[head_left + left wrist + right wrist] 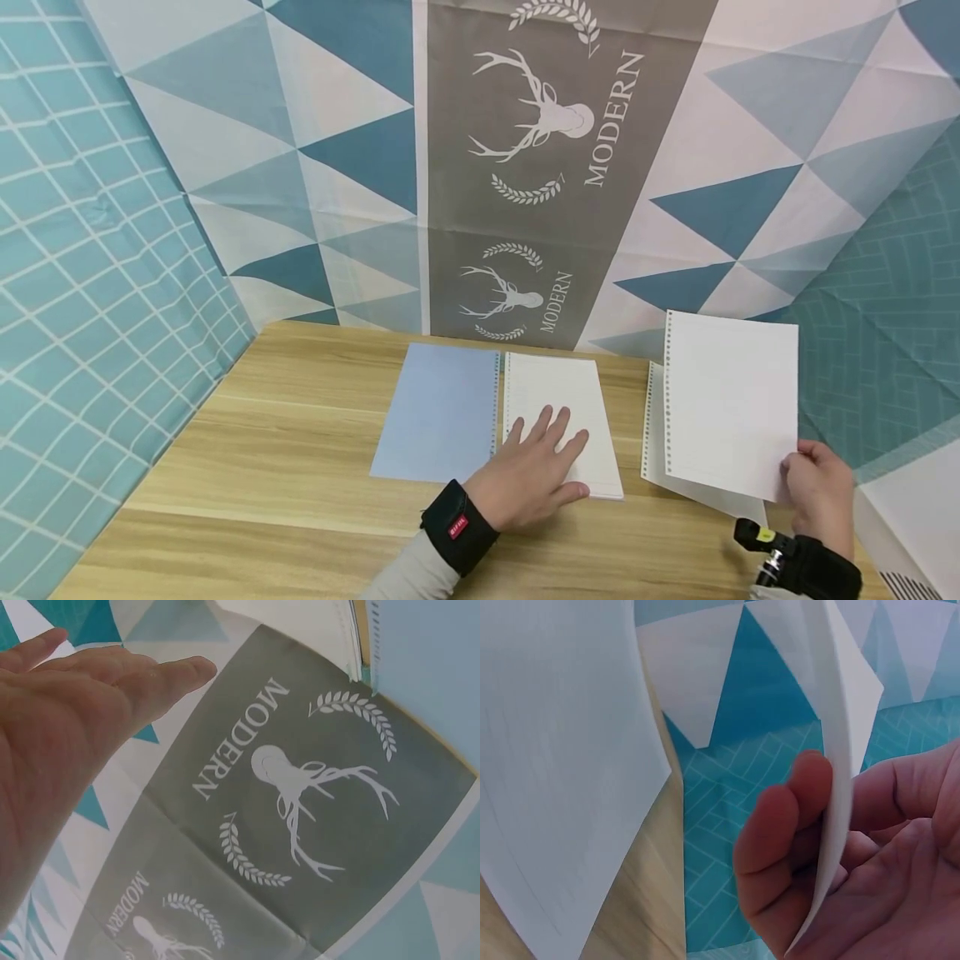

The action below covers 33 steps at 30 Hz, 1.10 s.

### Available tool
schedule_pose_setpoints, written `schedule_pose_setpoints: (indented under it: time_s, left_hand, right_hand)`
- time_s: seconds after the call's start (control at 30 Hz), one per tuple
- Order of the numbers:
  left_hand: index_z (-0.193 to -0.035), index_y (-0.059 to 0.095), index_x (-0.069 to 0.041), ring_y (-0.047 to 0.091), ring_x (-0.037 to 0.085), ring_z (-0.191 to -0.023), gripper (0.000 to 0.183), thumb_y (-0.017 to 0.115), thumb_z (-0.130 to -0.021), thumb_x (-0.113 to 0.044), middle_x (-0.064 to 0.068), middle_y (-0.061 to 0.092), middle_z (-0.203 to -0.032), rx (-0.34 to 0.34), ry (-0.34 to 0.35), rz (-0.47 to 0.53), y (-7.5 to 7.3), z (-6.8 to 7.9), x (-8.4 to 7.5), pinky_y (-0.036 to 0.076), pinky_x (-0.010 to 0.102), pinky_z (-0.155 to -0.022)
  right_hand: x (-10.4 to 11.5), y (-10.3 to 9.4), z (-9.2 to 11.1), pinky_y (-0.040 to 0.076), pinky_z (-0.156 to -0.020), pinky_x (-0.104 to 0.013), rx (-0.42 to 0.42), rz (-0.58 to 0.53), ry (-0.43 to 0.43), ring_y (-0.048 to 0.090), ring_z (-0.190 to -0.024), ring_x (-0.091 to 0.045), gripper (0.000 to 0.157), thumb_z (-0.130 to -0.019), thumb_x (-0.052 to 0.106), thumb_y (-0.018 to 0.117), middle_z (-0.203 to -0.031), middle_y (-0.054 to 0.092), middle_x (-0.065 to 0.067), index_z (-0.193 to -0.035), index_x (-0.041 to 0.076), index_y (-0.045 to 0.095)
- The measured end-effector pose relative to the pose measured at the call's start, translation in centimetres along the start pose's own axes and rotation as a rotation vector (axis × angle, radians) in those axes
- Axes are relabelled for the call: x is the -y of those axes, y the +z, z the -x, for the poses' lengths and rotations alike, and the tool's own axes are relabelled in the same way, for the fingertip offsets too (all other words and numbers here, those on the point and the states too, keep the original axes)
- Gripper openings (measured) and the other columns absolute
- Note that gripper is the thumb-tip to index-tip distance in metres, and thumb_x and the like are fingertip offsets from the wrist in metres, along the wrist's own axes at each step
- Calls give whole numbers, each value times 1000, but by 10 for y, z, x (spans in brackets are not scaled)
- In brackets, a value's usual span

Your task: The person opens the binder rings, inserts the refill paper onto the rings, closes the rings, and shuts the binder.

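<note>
In the head view my left hand (528, 479) lies over a stack of white punched paper (551, 383), its fingers spread. The left wrist view shows that hand (75, 727) with fingers extended and nothing held. Left of the stack lies a light blue punched cover (442, 408), its holed edge beside the stack's; whether they are joined I cannot tell. At the right, my right hand (821, 487) pinches the lower right corner of a raised white loose-leaf sheet (731, 400), between thumb and fingers (769, 832). Beneath it, more white punched paper (655, 433) lies on the table, partly hidden.
The wooden table (247, 467) ends at a patterned cloth backdrop (360, 167) behind and a blue tiled-pattern cloth (90, 292) at left. A white object with a slotted part (915, 533) stands at the lower right, near my right wrist.
</note>
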<state>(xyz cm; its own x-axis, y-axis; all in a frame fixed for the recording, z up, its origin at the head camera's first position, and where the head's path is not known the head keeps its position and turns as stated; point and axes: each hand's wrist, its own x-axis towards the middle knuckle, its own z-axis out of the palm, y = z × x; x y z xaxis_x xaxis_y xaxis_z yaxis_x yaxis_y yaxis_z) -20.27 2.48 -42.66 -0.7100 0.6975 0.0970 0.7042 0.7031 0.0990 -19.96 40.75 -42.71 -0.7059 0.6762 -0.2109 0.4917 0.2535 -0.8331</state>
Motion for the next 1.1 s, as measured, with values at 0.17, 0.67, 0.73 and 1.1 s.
schedule_pose_setpoints:
  time_s: [0.17,0.67,0.73,1.1]
  left_hand:
    - [-158,32,-23,29,34,-156,65,39,-104,-59,14,29,-167,-6,-15,-1,-5,1,1,38,59,-116]
    - [-159,33,-22,25,34,-157,64,40,-105,-56,14,26,-168,9,-51,55,-9,3,10,35,60,-118]
    - [-159,34,-21,25,34,-157,64,41,-105,-55,15,26,-168,5,-55,63,-10,3,13,35,60,-118]
    - [-160,32,-20,21,36,-158,67,36,-105,-57,17,23,-169,-7,-100,92,-16,5,30,32,62,-119]
  right_hand:
    - [3,0,2,40,-84,-36,-24,-12,-17,40,-114,-38,56,-95,3,40,-143,41,-27,-150,-9,37]
    - [7,9,6,41,-85,-36,-5,22,-70,41,-121,-39,58,-98,8,38,-154,38,-27,-154,-6,34]
    - [9,11,6,41,-88,-37,-3,18,-68,41,-122,-38,59,-98,8,37,-156,37,-26,-155,-4,33]
    - [14,17,12,41,-101,-60,46,28,-98,38,-130,-44,57,-101,14,33,-159,34,-30,-155,-5,34]
